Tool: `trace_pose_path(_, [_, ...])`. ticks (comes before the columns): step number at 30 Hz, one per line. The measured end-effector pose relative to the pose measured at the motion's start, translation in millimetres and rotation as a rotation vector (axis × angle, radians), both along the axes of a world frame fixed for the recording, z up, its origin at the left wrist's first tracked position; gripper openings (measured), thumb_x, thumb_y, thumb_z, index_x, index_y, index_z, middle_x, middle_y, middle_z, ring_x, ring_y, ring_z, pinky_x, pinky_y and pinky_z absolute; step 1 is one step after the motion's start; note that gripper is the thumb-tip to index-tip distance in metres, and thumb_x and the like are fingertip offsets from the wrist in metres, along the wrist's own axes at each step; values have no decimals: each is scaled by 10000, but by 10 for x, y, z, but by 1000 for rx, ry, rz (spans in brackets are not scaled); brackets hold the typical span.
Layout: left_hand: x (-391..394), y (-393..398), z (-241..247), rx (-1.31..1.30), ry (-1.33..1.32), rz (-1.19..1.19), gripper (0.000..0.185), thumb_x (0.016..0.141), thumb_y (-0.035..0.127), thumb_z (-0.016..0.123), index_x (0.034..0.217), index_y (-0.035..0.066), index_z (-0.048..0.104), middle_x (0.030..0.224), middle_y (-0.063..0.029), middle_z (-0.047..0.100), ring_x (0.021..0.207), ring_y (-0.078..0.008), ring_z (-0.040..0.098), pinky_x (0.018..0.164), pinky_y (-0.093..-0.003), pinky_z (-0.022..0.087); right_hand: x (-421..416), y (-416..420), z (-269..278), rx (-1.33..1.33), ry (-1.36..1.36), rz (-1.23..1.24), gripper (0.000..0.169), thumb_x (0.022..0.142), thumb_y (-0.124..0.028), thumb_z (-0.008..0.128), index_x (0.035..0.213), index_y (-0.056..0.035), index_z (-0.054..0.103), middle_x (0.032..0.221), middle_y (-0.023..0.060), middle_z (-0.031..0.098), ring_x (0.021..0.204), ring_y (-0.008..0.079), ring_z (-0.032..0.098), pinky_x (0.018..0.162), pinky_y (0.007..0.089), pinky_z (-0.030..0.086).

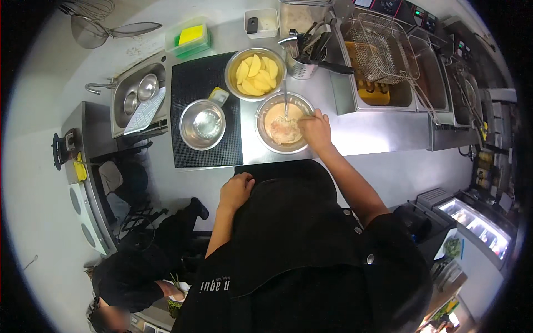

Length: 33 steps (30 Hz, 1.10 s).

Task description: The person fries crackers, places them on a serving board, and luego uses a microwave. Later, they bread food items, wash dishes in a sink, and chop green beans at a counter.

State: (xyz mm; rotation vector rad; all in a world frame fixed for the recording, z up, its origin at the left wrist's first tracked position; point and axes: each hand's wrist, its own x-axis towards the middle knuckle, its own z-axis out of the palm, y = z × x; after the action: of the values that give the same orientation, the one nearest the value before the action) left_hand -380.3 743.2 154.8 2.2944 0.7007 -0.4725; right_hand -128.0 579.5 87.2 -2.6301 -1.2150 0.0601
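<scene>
My right hand [315, 128] is at the right rim of a steel bowl [260, 139] of orange-pink sauce; its fingertips reach over the rim, and whether they pinch something there cannot be told. In the sauce lie a pale, powder-dusted lump [285, 130] and a metal utensil [286, 100] with its handle pointing away. My left hand [237, 188] rests against the black apron, fingers curled, with nothing visible in it. Behind the sauce bowl stands a steel bowl of potato wedges [257, 75]. On the black mat [208, 160] to the left sits a steel bowl [202, 124], its inside shiny.
Fryer baskets [377, 50] hang over oil at the right. A perforated utensil holder [302, 70] stands behind the sauce bowl. A yellow-labelled pack [219, 96] lies on the mat. The sink [120, 89] is at the left. Another person [129, 274] works at the lower left.
</scene>
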Motion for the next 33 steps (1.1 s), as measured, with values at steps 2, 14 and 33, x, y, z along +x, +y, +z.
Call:
trace_pose_path(2, [27,15,-36,-26,-10,21,223,876,275,569,969,83,634,904,-120,667,865,-313,639,743,-424,499,33,4,-27,19,1,-20,118,713,-119,581,638,-114,672,703,7,645,886,207,536,698,383,392])
trace_pose_path(14, [244,801,56,57,-145,-25,222,883,258,582,999,79,642,904,-125,668,804,-297,644,698,-394,496,-34,167,-15,-54,36,-145,206,759,-111,567,923,-141,687,906,12,668,1013,232,511,795,413,393])
trace_pose_path(33, [796,1334,29,28,-352,-443,195,867,237,601,968,74,636,812,-128,659,737,-303,640,652,-403,493,24,382,176,-516,292,-229,220,730,-153,626,924,-76,692,1002,93,658,1145,268,450,879,504,335])
